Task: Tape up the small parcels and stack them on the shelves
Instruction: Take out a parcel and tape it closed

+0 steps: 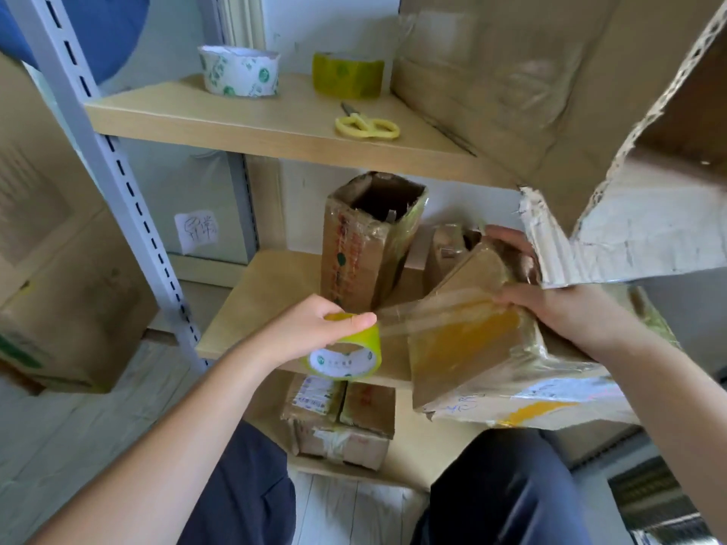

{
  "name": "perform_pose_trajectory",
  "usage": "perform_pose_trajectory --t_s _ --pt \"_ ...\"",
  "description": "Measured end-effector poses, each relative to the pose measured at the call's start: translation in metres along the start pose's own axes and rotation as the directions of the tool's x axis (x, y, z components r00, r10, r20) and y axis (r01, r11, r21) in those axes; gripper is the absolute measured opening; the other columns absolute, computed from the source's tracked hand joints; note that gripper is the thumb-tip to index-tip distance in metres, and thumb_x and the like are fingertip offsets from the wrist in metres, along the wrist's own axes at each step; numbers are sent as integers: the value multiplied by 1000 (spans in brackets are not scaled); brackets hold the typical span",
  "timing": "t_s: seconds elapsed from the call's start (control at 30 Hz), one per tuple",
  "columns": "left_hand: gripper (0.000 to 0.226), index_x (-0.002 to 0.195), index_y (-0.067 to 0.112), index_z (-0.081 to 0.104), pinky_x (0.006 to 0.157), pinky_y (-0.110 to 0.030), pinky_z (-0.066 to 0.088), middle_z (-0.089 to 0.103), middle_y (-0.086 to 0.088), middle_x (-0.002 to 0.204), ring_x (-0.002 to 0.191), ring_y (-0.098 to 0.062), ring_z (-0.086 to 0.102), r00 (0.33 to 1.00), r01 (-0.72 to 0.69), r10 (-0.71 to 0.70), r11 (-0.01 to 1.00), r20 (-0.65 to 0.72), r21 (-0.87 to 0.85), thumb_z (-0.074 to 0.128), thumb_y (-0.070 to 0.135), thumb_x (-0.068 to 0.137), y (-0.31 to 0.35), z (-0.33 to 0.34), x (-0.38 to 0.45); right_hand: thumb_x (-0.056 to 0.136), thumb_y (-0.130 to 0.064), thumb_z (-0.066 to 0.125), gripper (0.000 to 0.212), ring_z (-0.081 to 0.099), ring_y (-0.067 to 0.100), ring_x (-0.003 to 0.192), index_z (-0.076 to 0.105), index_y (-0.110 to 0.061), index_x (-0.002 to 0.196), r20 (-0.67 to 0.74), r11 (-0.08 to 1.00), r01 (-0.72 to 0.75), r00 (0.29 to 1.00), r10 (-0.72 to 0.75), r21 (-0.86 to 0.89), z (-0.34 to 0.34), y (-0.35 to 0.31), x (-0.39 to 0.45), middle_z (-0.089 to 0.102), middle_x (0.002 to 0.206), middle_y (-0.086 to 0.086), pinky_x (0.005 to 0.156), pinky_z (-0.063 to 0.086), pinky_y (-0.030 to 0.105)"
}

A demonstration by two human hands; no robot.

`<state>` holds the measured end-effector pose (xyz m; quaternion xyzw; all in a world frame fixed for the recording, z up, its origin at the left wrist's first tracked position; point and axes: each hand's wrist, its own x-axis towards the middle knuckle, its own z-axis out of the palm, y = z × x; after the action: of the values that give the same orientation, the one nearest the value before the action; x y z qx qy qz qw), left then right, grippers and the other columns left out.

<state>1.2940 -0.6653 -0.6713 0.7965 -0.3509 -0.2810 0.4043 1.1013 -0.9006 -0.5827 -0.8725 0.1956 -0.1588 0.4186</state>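
Nearest the lens: dark trousers (244, 489), knees spread, forearms reaching out above them. Left hand (310, 328) curled round a yellow-green tape roll (346, 354), thumb over the top, fingers underneath. Clear strip (397, 320) stretched taut from roll to parcel (472, 356). Right hand (550, 308) on the parcel's upper edge, fingers bent over the far side, pinning the tape end and bracing the parcel, tilted, at the front lip of the middle shelf (251, 300).

Step in hand, by the look of it: pulling tape across the parcel's face, mid-wrap. Next move likely calls for laying the strip flat, smoothing it down, then cutting or tearing; scissors (368, 125) well out of reach on the top shelf (196, 112), beside two spare rolls (240, 70).

Behind the parcel: tall open-topped box (366, 245) standing upright. Below: small taped parcels (342, 418) already stacked on the bottom shelf. Torn cardboard flap (629, 230) overhanging at upper right.
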Motion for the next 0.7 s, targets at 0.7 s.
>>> perform_pose_trajectory --t_s 0.7 --pt "22 83 32 61 65 -10 40 58 16 77 65 12 57 969 -133 85 971 231 201 67 53 84 140 86 77 88 7 36 69 67 24 107 55 -39 137 -165 847 -103 962 219 521 -183 111 -76 64 130 -3 73 59 29"
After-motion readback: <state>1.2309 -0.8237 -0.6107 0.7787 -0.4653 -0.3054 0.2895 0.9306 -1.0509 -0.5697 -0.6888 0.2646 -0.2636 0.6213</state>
